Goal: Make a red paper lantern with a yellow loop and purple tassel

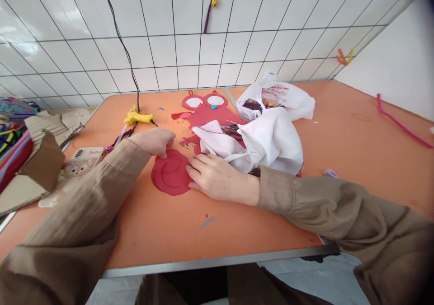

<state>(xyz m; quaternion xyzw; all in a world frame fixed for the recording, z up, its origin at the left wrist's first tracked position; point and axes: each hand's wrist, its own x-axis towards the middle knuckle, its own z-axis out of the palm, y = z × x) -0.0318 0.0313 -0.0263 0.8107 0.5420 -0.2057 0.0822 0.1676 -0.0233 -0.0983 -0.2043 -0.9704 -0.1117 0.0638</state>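
Stacked red paper discs (171,174) lie on the orange table, one round outline showing on top of larger ones. My left hand (155,141) is at the upper left edge of the stack, its fingers bent down and closed together; what they pinch, if anything, is hidden. My right hand (212,174) rests on the right edge of the discs, fingers spread a little and lying flat. Behind the right hand is a bunched white cloth (274,138) with red-stitched edges. Dark-handled scissors (233,131) lie partly under the cloth, on red paper (213,115).
A yellow glue gun (139,117) lies at the back left, its cable hanging along the wall. At left are a phone (83,160) and cardboard (42,165). Two red rings (194,102) and a plastic bag (288,99) sit at the back. A pink strip (400,123) lies right.
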